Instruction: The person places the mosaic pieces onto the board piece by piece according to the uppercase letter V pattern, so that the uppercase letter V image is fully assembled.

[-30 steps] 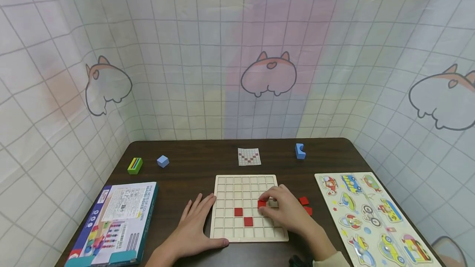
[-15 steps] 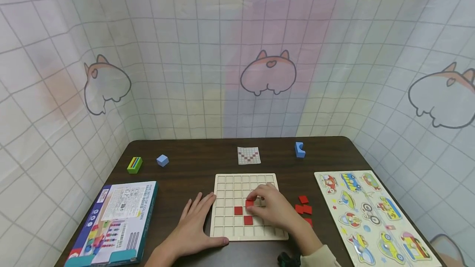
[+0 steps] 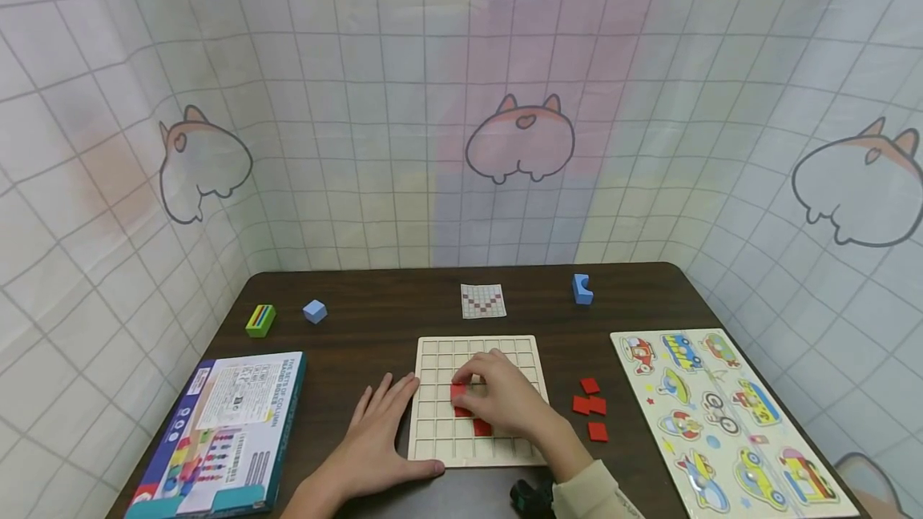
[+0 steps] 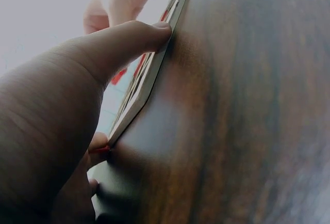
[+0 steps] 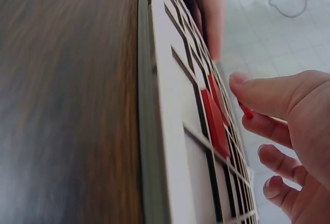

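A wooden grid board (image 3: 431, 432) lies at the middle of the table. My right hand (image 3: 508, 400) pinches a red square tile (image 3: 457, 392) between thumb and fingers over the left part of the board. The right wrist view shows this tile (image 5: 246, 110) held just above the surface. Two more red tiles sit in grid cells, one (image 3: 482, 428) in plain sight and one (image 3: 462, 413) partly hidden by the held tile. My left hand (image 3: 378, 440) is spread at the board's left side, fingertips touching its edge. Its thumb (image 4: 139, 37) presses the near edge.
Several loose red tiles (image 3: 598, 432) lie right of the board. Behind it is a small patterned card (image 3: 483, 301). A box (image 3: 238, 431) stands left, a picture puzzle (image 3: 710, 423) right. Toward the back are a green striped block (image 3: 260, 321), a blue block (image 3: 315, 311) and a notched blue block (image 3: 582, 290).
My right hand has carried the pinched tile leftward across the board, from its right half to near the upper-left red tile. The left hand has stayed in place.
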A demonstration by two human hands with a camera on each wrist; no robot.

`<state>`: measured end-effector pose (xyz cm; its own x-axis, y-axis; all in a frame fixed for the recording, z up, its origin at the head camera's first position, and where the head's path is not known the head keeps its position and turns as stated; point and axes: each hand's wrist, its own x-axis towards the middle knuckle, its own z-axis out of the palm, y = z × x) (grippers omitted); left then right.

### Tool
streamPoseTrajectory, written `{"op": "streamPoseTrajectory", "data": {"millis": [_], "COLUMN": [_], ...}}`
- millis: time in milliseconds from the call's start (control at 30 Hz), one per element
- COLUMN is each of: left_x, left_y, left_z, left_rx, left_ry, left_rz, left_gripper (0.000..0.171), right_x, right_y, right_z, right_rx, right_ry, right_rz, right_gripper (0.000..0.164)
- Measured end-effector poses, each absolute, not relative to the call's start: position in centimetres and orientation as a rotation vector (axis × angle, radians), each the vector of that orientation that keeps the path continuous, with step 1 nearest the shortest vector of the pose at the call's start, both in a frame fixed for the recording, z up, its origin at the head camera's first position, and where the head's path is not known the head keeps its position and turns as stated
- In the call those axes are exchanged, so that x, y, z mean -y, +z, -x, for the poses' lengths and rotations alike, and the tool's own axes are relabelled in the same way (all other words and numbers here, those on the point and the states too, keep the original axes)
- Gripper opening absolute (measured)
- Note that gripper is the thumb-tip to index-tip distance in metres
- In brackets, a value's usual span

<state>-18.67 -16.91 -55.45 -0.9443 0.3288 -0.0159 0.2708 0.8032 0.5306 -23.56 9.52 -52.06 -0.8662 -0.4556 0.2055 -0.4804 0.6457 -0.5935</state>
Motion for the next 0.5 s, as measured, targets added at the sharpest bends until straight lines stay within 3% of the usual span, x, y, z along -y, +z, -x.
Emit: {"op": "streamPoseTrajectory", "data": {"millis": [500], "left_x": [17.1], "left_y": [-55.6], "left_z": [18.7], "left_rx": [-2.880], "left_ry": [0.836], "left_rz": [-0.494], "left_gripper": [0.136], "right_x": [-7.2], "right_y": [-52.1], "right_z": [24.3], "right_rx": [2.839], "right_ry": [0.923], "right_rz": [-0.801], "right_gripper": [0.017]}}
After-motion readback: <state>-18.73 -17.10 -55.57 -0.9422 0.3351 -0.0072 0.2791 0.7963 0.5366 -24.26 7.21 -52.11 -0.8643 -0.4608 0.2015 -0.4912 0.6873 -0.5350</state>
